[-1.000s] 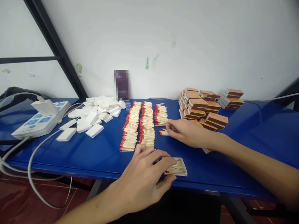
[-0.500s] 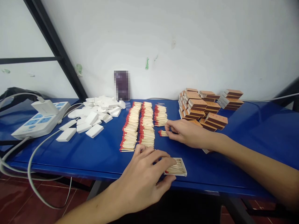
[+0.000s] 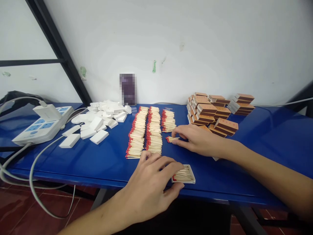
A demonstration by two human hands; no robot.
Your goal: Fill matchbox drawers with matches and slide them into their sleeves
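Note:
Near the front edge of the blue table, my left hand [image 3: 151,182] grips a small white matchbox tray [image 3: 191,179], thumb on the near side and fingers over the far side. Red-headed matches lie inside it, partly covered by my fingers. To the right and farther back, my right hand [image 3: 199,138] has its thumb and fingertips around a small bunch of matches [image 3: 170,139] on the table. Just beyond that bunch is a short row of matches [image 3: 168,120]. Two longer rows, the middle one [image 3: 154,130] and the left one [image 3: 137,133], lie left of it.
Orange-brown matchboxes [image 3: 206,108] are stacked at the back right, partly behind my right hand. White trays [image 3: 97,123] lie heaped at the left. A power strip [image 3: 41,127] with cables sits at the far left; a blurred dark panel [image 3: 128,89] leans on the wall.
My right thumb and index finger have parted slightly around the small bunch, so more of its sticks show. My left hand and the tray are almost where they were.

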